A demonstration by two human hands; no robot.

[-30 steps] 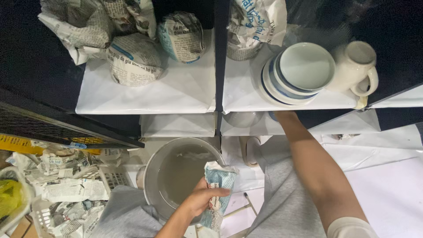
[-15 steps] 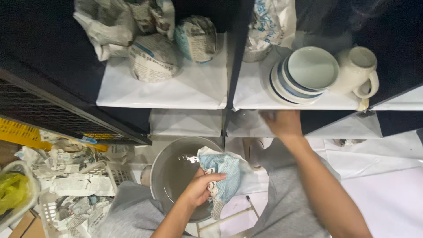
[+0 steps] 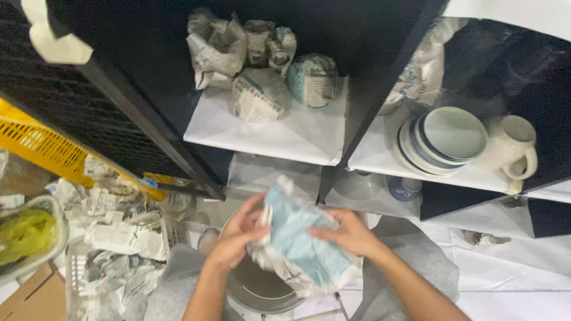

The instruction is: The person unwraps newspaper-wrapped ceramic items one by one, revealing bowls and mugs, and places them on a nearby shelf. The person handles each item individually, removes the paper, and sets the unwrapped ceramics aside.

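Both my hands hold a crumpled wad of bluish newspaper [image 3: 297, 241] in front of me. My left hand [image 3: 235, 235] grips its left side and my right hand [image 3: 348, 232] presses on its right side. Right below the wad sits a round grey metal pot [image 3: 262, 288] on the floor between my knees. The paper hides whatever it may wrap.
A black shelf unit stands ahead; its left white shelf [image 3: 267, 134] carries several newspaper-wrapped bundles [image 3: 259, 92]. The right shelf bears stacked blue-rimmed plates [image 3: 443, 139] and a cream mug [image 3: 511, 145]. Loose newspaper [image 3: 113, 238], a yellow crate [image 3: 47, 148] and a clear tub with something green [image 3: 27, 235] lie at left.
My right hand left the shelf and came down onto the paper wad. My left hand lifted the wad out of the pot. The camera swung to the right and closer.
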